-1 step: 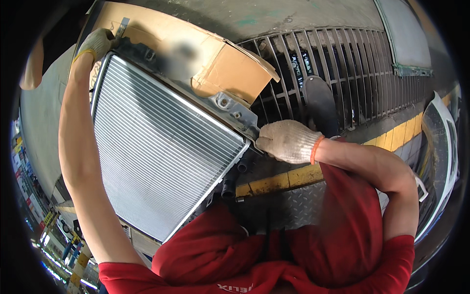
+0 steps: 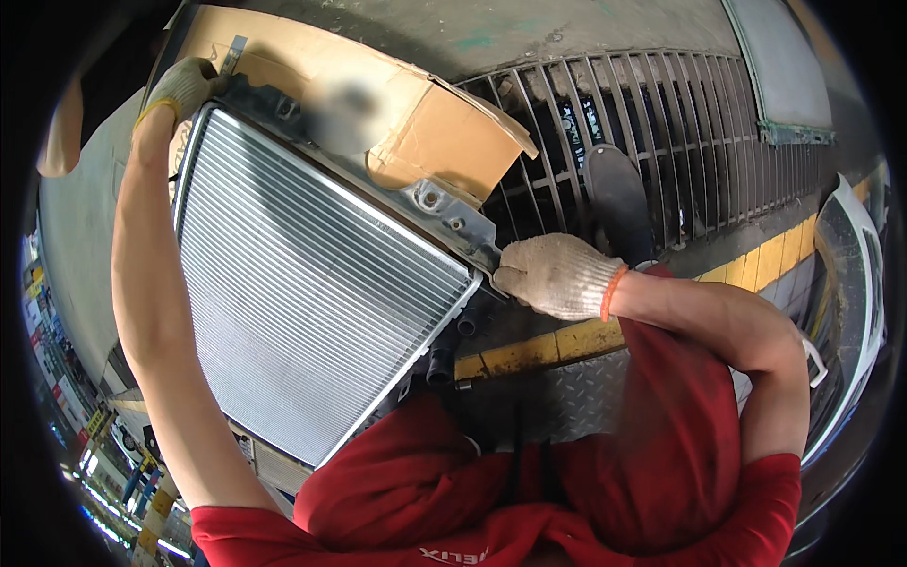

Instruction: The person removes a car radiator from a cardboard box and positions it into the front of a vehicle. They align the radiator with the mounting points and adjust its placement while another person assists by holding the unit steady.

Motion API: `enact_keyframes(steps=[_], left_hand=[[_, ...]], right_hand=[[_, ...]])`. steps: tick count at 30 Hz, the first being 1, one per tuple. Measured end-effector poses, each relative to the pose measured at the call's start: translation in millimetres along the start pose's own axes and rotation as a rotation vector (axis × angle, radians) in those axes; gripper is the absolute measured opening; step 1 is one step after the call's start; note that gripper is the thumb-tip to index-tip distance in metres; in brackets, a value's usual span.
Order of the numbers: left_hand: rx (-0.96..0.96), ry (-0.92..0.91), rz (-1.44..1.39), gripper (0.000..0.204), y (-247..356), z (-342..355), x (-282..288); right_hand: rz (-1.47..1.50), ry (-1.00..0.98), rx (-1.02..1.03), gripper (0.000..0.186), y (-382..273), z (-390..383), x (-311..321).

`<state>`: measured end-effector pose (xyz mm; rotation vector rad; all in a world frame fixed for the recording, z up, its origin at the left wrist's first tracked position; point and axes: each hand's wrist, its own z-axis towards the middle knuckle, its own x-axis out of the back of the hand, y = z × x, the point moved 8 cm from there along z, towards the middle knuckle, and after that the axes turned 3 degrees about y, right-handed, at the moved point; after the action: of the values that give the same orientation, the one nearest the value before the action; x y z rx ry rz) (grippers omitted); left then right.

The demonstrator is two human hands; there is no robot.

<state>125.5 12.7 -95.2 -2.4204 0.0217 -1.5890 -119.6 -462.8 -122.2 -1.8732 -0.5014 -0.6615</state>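
A large silver-finned radiator (image 2: 302, 283) lies tilted in front of me, its upper edge set along a dark frame bar (image 2: 368, 175) with brackets. My left hand (image 2: 184, 85), in a knit work glove with a yellow cuff, is closed around the far left corner; its fingertips are partly hidden there. In a matching glove with an orange cuff, my right hand (image 2: 559, 276) grips the bar's right end, next to the radiator's right corner. Black hose stubs (image 2: 442, 364) stick out below that corner. Opened cardboard (image 2: 293, 47) lies behind the bar.
A metal floor grate (image 2: 652, 123) extends to the upper right, with a dark shoe (image 2: 619, 194) on it. Yellow-painted edging (image 2: 756, 269) borders the grate. Tread plate (image 2: 576, 397) shows by my red-trousered legs. A pale curved car panel (image 2: 855, 312) stands at far right.
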Motion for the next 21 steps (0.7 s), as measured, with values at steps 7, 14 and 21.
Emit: enact_keyframes(steps=[7,14,21], left_hand=[[-0.057,-0.209,-0.337,0.035,2,9,-9],[-0.061,-0.068,-0.191,0.040,-3,21,-17],[-0.145,0.288,-0.377,0.045,57,20,33]], right_hand=[[0.052,-0.042,-0.018,0.026,7,-3,-18],[0.109,-0.054,-0.111,0.030,9,0,-8],[0.221,-0.144,-0.228,0.032,15,1,-11]])
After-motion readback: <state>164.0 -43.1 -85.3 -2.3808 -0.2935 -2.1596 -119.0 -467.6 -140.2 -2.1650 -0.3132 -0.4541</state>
